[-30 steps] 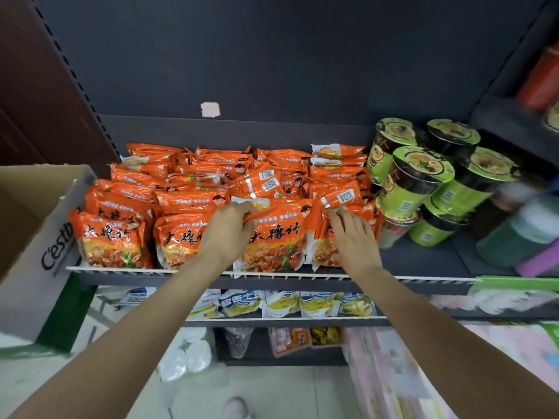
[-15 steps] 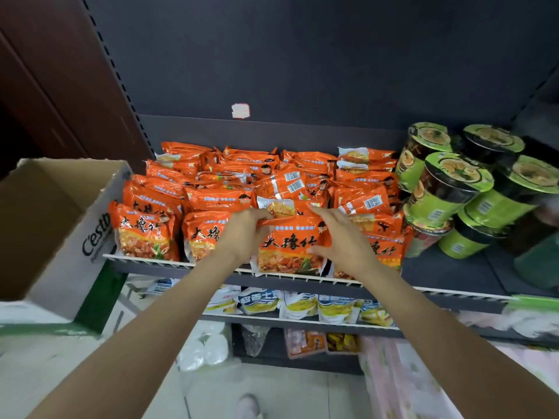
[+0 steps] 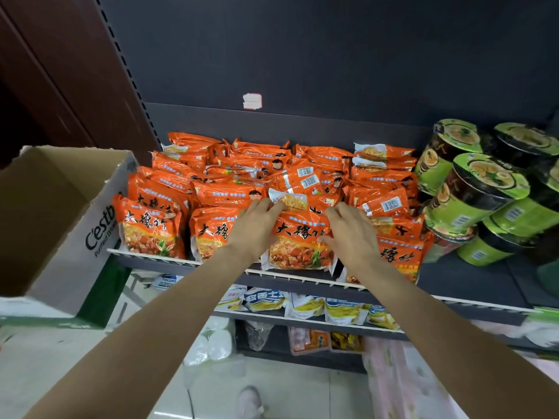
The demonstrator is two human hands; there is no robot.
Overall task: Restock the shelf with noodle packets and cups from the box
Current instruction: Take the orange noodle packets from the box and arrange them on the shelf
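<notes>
Both your hands are on one glossy orange plastic noodle packet [image 3: 298, 243] standing upright at the front of the dark metal shelf [image 3: 472, 282]. Your left hand [image 3: 255, 228] curls its fingers over the packet's top left corner, and your right hand [image 3: 351, 234] pinches its right edge, thumb in front. Held like this, I judge, you can square it against the white front rail [image 3: 302, 275], label outward. It is crinkly, with black characters above a food photo. Green-and-black noodle cups [image 3: 481, 189] are stacked at the right; the open cardboard box [image 3: 75, 219] sits at the left.
</notes>
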